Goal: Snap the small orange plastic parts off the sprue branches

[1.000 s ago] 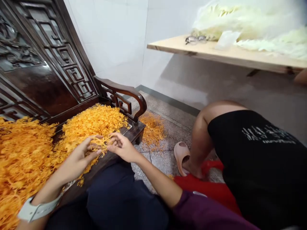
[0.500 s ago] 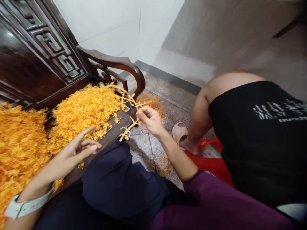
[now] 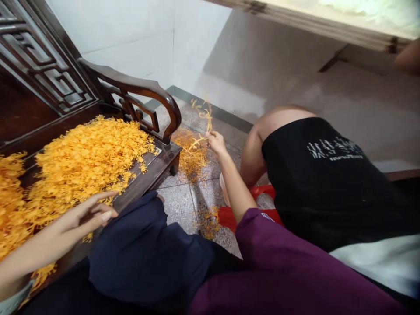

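Right hand [image 3: 215, 143]: arm extended past the front right corner of the bench [image 3: 141, 186], out over the floor. Thumb and fingertips are pinched closed on a branching strand [image 3: 208, 119], yellow-orange in colour, with forked ends projecting upward and to the person's left. Its upper ends are blurred. The strand appears near the heap of orange stems [image 3: 189, 155] lying on the floor beside the bench's right end; whether the two touch cannot be determined.

Left hand [image 3: 88, 214]: at the front edge of the bench, just beside the near side of the main pile of orange pieces [image 3: 95, 153]. The fingers are loosely bent, with the thumb apart from the index finger; the hand stands partly open and holds nothing visible.

The main pile covers the bench seat up to near the right end, where the wooden armrest [image 3: 144, 87] stands; stray pieces lie towards the front edge. A second pile [image 3: 11, 188] adjoins it on the left. A small scatter of orange bits [image 3: 210, 223] lies on the floor next to a red object [image 3: 226, 218]. A co-worker's bent leg [image 3: 253, 148] is to the right, near the person's forearm
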`<state>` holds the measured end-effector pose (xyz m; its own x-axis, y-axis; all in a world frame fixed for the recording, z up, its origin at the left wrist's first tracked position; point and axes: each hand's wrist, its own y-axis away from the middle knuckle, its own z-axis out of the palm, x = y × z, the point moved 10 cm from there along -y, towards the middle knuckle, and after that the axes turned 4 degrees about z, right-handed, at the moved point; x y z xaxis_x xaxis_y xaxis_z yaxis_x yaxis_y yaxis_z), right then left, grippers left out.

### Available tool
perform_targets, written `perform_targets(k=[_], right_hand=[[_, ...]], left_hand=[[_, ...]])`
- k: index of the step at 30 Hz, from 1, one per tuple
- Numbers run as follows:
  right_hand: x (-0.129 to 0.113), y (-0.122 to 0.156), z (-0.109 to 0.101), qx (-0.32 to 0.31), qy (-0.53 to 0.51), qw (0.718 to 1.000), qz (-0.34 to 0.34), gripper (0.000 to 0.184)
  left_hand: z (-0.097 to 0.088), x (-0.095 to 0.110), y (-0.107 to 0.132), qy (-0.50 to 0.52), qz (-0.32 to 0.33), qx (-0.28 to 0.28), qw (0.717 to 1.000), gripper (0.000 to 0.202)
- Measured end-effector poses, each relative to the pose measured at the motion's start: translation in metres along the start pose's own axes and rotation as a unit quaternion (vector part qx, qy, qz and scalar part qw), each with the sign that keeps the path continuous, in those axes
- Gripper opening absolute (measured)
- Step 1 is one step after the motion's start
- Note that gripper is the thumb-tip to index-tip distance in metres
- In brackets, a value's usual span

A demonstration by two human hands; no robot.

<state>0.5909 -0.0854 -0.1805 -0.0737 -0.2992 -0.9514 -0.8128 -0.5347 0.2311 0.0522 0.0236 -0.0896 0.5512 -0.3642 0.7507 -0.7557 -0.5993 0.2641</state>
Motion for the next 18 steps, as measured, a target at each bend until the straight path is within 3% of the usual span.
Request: perform_targets(k=[3,6,9,11,14,16,18], right_hand=[[0.064,-0.003,0.017,-0.032,0.081,0.994,0.069,0.038],[0.127,0.03,0.041,-0.087,0.147,0.981,0.097,0.042],[0.181,0.084,0.076,-0.167,0.196,0.961,0.097,0.042],[0.204,0.123,0.101,-0.223,0.218,0.947,0.077,0.041],[0.207,0.173,0.132,-0.272,0.232,0.934,0.014,0.032],[0.187,0.196,0.146,-0.275,0.226,0.933,-0.05,0.031],[0.153,0.213,0.159,-0.273,0.211,0.931,-0.122,0.036]], left_hand=[[0.01,0.005,0.002,0.053,-0.018,-0.054,0.997,0.058],[0.007,0.015,0.001,0.057,-0.02,-0.035,0.998,0.056],[-0.011,0.029,0.001,0.046,-0.008,0.041,0.998,0.04],[-0.036,0.033,0.007,0.041,-0.002,0.132,0.99,0.036],[-0.078,0.027,0.04,0.006,-0.012,0.291,0.957,0.033],[-0.093,0.022,0.072,-0.032,-0.012,0.365,0.93,0.03],[-0.095,0.014,0.105,-0.076,-0.024,0.405,0.911,0.028]])
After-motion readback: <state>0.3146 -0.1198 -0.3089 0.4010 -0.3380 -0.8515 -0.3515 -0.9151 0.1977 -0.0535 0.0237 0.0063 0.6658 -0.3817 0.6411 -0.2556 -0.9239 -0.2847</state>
